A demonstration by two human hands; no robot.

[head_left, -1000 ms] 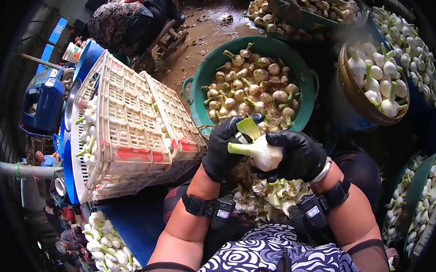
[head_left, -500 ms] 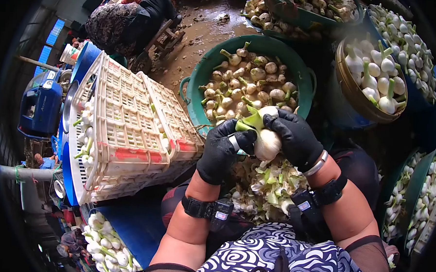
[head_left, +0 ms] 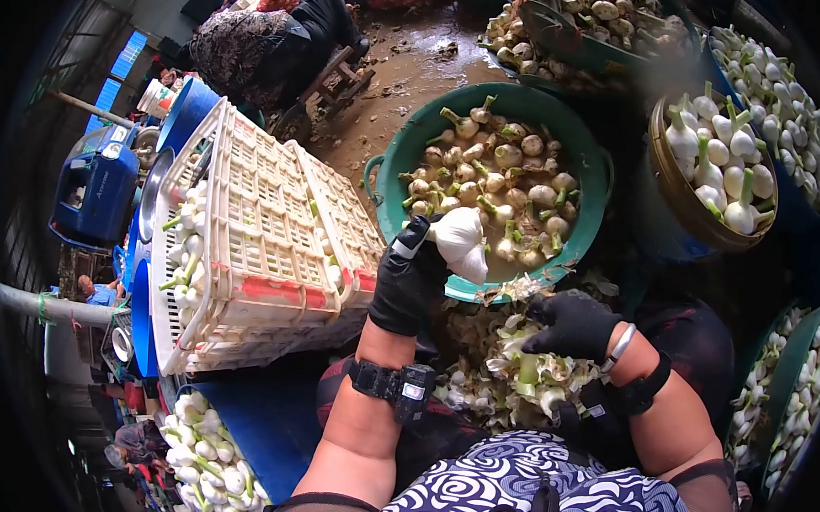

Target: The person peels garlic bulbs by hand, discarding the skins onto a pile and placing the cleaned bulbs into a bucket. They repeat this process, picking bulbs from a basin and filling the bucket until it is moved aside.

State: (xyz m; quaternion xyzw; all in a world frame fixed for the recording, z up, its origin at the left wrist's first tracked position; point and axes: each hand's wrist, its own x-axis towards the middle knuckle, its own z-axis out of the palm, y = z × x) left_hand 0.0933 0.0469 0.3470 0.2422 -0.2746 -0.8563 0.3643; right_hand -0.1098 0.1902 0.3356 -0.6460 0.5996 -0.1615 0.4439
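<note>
A: Largest items first?

B: White slatted plastic crate (head_left: 246,240), left of centre, tilted, with white bulbs showing along its left edge. Next, round green plastic tub (head_left: 590,154), upper centre, filled with unpeeled bulbs with green stalk stubs. Then the round woven brown basket (head_left: 669,199), upper right, heaped with clean white bulbs.

A: Lesser lots?

B: Heap of pale green and white peelings (head_left: 515,370), lower centre, on the person's lap. A blue machine (head_left: 97,187) at the left edge. A second person in dark patterned clothing (head_left: 255,39), upper left, seated on a wooden stool.

A: The hands?

B: Left hand (head_left: 411,279), black-gloved, centre of frame, fingers closed around a peeled white bulb (head_left: 459,240); a small blade-like object appears to sit against the glove, though I cannot tell for certain. The bulb is raised at the tub's near rim. Right hand (head_left: 572,325), black-gloved, right of centre, fingers loosely curled, just above the peelings; whether it holds a scrap I cannot tell.

A: The two hands' relation?

B: Apart, the right one lower.
</note>
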